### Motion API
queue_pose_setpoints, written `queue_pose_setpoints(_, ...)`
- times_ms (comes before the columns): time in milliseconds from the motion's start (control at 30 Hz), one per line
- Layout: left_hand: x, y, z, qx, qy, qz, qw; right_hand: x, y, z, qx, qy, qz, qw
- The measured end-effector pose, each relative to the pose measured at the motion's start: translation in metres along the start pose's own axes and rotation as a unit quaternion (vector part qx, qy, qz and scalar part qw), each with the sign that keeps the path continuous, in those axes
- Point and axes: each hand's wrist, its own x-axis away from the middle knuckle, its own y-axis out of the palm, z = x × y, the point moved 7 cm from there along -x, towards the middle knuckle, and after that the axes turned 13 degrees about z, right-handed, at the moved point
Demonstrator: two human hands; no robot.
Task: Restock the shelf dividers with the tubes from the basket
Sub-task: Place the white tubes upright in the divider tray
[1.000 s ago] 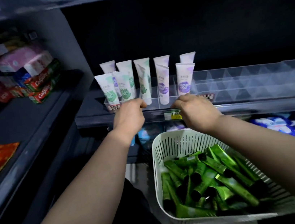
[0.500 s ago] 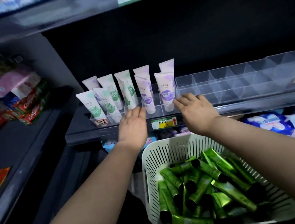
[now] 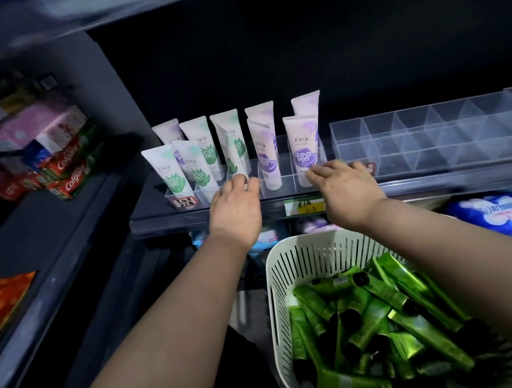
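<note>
Fingers (image 3: 239,181) of my left hand (image 3: 235,211): loosely extended, tips against the front wall of the clear divider tray (image 3: 285,189), gripping nothing. Right hand (image 3: 348,194): the same, fingers (image 3: 320,172) relaxed at the tray's front right corner, nothing held.

Containers:
- Divider tray on the shelf edge (image 3: 166,221): ten white tubes (image 3: 198,165) standing cap-down in two rows. Green labels are mostly to the left, purple to the right.
- Second clear divider (image 3: 437,135) just right of the tray, on the same shelf.
- White slotted basket (image 3: 274,290) below my right forearm: green tubes (image 3: 380,317) with black caps, lying piled at mixed angles. All task stock is in the basket.

A yellow price label (image 3: 304,205) shows on the shelf edge between my wrists.

Versus one second ago: both hands were curled over the tray's front lip and now lie straighter and slack. Tube count in the tray is unchanged. The basket pile looks the same.
</note>
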Motion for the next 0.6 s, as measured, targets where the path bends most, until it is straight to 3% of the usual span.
queue_pose_setpoints(600, 0.008, 0.011, -0.075, -0.016, -0.097, -0.051, 0.994, -0.037, 0.005, -0.071, -0.022, -0.044, 0.018, 0.999)
